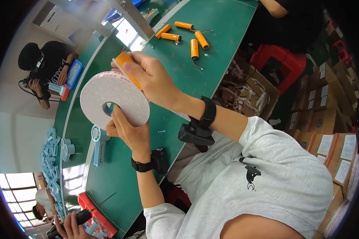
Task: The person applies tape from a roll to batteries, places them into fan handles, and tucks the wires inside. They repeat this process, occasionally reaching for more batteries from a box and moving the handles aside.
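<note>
My left hand (131, 131) grips a large roll of white tape (115, 93) with red marks along its edge, its fingers at the core hole. My right hand (155, 77) holds an orange cylindrical battery (122, 59) against the upper right rim of the roll, thumb lying along it. The fingers behind the battery are partly hidden. Farther off on the green table (167, 87) lie several more orange batteries (194, 48) with thin wires. Just below the roll lies a light blue fan housing (98, 145) with a round head and a long handle.
Light blue plastic parts (51, 155) are heaped along the table's left side. A red tray (95, 215) and another person's hand (73, 227) are at the lower left. Across the table a person (44, 67) sits by a blue tray (74, 74). Right: a red stool (283, 67) and cardboard boxes (327, 119).
</note>
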`<state>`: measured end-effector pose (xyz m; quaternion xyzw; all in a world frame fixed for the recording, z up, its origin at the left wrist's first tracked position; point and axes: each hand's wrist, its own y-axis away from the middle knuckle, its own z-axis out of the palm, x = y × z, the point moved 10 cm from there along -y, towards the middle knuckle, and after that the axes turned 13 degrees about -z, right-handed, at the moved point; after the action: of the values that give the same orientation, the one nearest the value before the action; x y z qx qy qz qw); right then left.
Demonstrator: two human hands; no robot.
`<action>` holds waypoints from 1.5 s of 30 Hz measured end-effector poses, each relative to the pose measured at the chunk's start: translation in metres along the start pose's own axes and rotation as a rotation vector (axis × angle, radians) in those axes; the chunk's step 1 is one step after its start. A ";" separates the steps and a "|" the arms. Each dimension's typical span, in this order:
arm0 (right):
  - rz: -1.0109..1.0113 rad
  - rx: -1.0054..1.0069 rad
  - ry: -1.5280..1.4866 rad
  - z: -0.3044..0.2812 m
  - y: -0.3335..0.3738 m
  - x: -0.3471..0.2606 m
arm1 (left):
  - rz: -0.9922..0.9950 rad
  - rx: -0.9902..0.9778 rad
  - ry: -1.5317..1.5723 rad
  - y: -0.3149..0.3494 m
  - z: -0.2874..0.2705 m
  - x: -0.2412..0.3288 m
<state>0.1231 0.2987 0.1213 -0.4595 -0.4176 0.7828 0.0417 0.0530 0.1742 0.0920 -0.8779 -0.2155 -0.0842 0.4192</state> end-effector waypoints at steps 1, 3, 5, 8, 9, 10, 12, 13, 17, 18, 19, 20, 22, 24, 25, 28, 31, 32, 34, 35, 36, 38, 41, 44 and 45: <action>-0.003 0.083 -0.120 -0.002 -0.001 0.001 | -0.049 0.008 0.038 0.002 0.000 -0.002; -0.013 0.244 -0.364 -0.004 -0.002 0.001 | -0.038 0.021 0.068 0.001 -0.002 0.000; 0.041 0.232 -0.425 -0.004 -0.004 0.004 | -0.017 0.043 0.133 0.003 -0.005 0.002; 0.160 0.205 -0.536 -0.004 -0.011 0.015 | 0.004 0.069 0.129 -0.001 -0.010 0.003; 0.080 0.240 -0.580 -0.007 -0.015 0.011 | 0.008 0.086 0.119 0.000 -0.014 0.003; 0.003 0.276 -0.627 -0.010 -0.018 0.009 | -0.014 0.089 0.105 0.001 -0.014 0.000; -0.074 0.332 -0.754 -0.019 -0.028 0.023 | 0.028 0.137 0.107 0.002 -0.017 -0.001; -0.067 0.352 -0.842 -0.021 -0.029 0.039 | 0.048 0.158 0.099 0.004 -0.017 -0.006; 0.048 0.544 -0.816 -0.013 -0.029 0.041 | 0.034 0.214 0.072 0.009 -0.028 -0.025; 0.032 0.516 -0.858 -0.010 -0.035 0.044 | 0.033 0.202 0.097 0.010 -0.029 -0.028; 0.008 0.490 -0.887 -0.009 -0.038 0.042 | 0.033 0.188 0.136 0.011 -0.032 -0.033; 0.029 0.480 -0.901 0.003 -0.035 0.052 | 0.017 0.194 0.116 0.014 -0.036 -0.043; 0.035 0.384 -0.862 0.029 -0.046 0.063 | 0.118 -0.094 -0.016 0.020 -0.014 -0.051; -0.004 0.286 -0.811 -0.010 -0.073 0.069 | 0.178 -0.217 -0.078 0.021 -0.007 -0.053; -0.008 0.235 -0.797 -0.019 -0.049 0.052 | 0.106 -0.286 -0.038 0.029 -0.003 -0.065; -0.092 0.128 -0.671 -0.168 -0.080 0.070 | 0.025 -0.425 0.105 0.029 0.007 -0.060; -0.165 0.021 -0.543 -0.113 -0.012 0.011 | 0.043 -0.439 -0.107 -0.003 -0.042 -0.102; -0.189 -0.008 -0.488 -0.103 -0.001 -0.006 | 0.039 -0.349 -0.357 -0.021 -0.060 -0.131; -0.197 -0.068 -0.435 -0.075 0.010 -0.010 | -0.119 -0.655 -0.463 -0.015 -0.059 -0.211; -0.189 -0.064 -0.439 -0.065 0.022 -0.011 | -0.123 -0.663 -0.468 -0.007 -0.059 -0.223; -0.128 -0.105 -0.372 -0.044 0.032 -0.008 | -0.266 -0.704 -0.363 -0.004 -0.054 -0.225; -0.060 -0.140 -0.299 -0.018 0.044 -0.006 | -0.549 -0.780 -0.156 0.006 -0.043 -0.223; 0.021 -0.325 -0.330 0.021 0.058 -0.010 | -0.851 -0.848 -0.174 0.031 -0.041 -0.199; 0.052 -0.408 -0.348 0.049 0.066 -0.010 | -0.744 -0.840 -0.066 0.039 -0.052 -0.205; 0.062 -0.449 -0.357 0.059 0.068 -0.009 | -0.467 -0.796 0.057 0.028 -0.058 -0.190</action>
<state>0.1056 0.2140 0.0938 -0.3247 -0.5668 0.7402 -0.1594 -0.1023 0.0546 0.0466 -0.8958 -0.3470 -0.2766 0.0250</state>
